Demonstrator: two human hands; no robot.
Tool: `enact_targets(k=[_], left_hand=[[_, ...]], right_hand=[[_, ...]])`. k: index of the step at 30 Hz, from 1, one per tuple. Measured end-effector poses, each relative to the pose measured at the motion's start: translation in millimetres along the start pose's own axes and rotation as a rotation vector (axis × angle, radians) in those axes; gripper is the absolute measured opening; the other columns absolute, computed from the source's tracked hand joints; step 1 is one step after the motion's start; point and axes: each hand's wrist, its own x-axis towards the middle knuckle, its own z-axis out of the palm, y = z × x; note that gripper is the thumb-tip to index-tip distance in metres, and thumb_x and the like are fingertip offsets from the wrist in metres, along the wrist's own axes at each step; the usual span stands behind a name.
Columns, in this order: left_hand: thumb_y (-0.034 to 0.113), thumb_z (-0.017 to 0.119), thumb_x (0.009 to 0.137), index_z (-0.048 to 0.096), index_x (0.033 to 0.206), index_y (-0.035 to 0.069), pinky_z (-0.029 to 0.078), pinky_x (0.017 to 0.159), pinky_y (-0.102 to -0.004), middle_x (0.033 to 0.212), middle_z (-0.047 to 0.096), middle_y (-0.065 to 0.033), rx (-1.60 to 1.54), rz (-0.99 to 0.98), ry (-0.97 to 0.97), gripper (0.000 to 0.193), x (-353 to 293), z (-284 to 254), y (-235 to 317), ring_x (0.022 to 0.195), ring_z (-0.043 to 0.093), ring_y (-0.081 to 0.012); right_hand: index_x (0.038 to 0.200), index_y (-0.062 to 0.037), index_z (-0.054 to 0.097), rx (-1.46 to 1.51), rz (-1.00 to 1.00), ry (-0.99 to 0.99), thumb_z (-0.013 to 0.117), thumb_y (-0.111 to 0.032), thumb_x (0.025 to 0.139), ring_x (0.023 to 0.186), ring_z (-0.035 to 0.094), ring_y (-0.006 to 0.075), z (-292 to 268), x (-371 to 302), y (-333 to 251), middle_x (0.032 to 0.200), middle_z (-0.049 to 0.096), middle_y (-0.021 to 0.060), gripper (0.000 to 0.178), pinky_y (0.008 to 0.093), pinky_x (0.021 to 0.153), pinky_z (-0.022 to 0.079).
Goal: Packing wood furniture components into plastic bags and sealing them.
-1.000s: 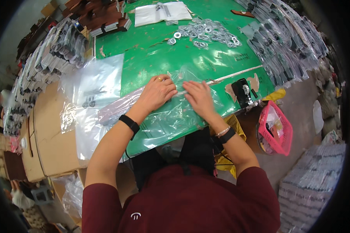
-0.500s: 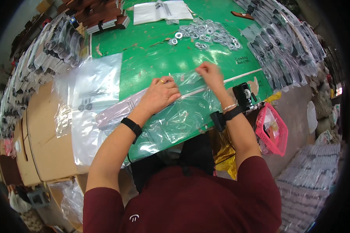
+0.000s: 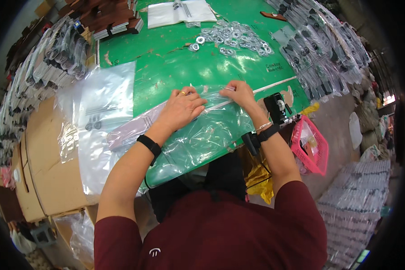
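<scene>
A long flat mauve piece (image 3: 137, 127) lies at a slant on the table inside a clear plastic bag (image 3: 198, 137). My left hand (image 3: 181, 110) rests flat across the far right end of that piece, fingers a little apart, holding it down through the film. To its right, my right hand (image 3: 239, 93) pinches the upper edge of the bag between thumb and fingers. The loose, wrinkled part of the bag spreads toward the table's near edge. What lies under my left palm is hidden.
Flat clear bags (image 3: 105, 108) lie at the left, beside cardboard (image 3: 49, 153). Beyond my hands are small bagged metal rings (image 3: 238, 38) and a white bag stack (image 3: 180, 13). Packed goods (image 3: 315, 54) are piled right. A black device (image 3: 274, 108) and pink basket (image 3: 310, 146) are near the right edge.
My right hand has come down and a little to the left, drawing the bag's edge closer to my left hand. My left hand stays on the mauve piece. The whole view has shifted slightly.
</scene>
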Motion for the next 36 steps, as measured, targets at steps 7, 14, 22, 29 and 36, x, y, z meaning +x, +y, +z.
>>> enact_targets(k=[7,14,22,29,36], left_hand=[[0.026,0.049,0.097,0.052,0.138,0.017,0.035,0.103,-0.0443,0.116,0.065,-0.0059,-0.232,-0.113,0.019,0.042,2,0,-3,0.122,0.051,-0.0267],[0.028,0.047,0.097,0.047,0.142,0.016,0.037,0.104,-0.0421,0.120,0.063,-0.0069,-0.543,-0.187,0.055,0.047,4,-7,-13,0.122,0.052,-0.0266],[0.045,0.038,0.104,0.041,0.145,0.010,0.033,0.111,-0.0395,0.133,0.054,-0.0128,-1.083,-0.207,0.451,0.054,0,1,-24,0.127,0.048,-0.0255],[0.047,0.036,0.104,0.039,0.146,0.008,0.027,0.117,-0.0425,0.134,0.053,-0.0156,-1.491,-0.361,0.688,0.058,0,-6,-27,0.132,0.045,-0.0258],[0.035,0.040,0.104,0.050,0.139,0.007,0.033,0.113,-0.0395,0.127,0.060,-0.0132,-1.311,-0.272,0.735,0.046,-7,-20,-21,0.126,0.051,-0.0249]], right_hand=[[0.097,-0.0017,0.066,0.778,-0.045,-0.106,0.075,-0.020,0.086,0.077,0.065,0.0117,-14,-8,-10,0.084,0.068,0.0039,0.023,0.0275,0.068,0.053],[0.091,-0.0024,0.065,0.768,-0.225,-0.081,0.075,-0.012,0.086,0.071,0.061,0.0080,-29,-15,-48,0.082,0.067,0.0019,0.014,0.0236,0.062,0.050],[0.084,-0.0005,0.068,0.676,-0.360,0.020,0.074,-0.014,0.083,0.064,0.063,0.0147,7,-48,-138,0.074,0.068,0.0069,0.014,0.0289,0.060,0.049],[0.092,0.0014,0.069,0.472,-0.263,0.184,0.066,-0.005,0.086,0.069,0.068,0.0217,82,-80,-170,0.079,0.069,0.0134,0.009,0.0326,0.063,0.052],[0.093,-0.0009,0.069,0.284,-0.390,0.312,0.065,-0.006,0.085,0.080,0.065,0.0357,90,-88,-174,0.088,0.066,0.0159,0.010,0.0431,0.069,0.050]])
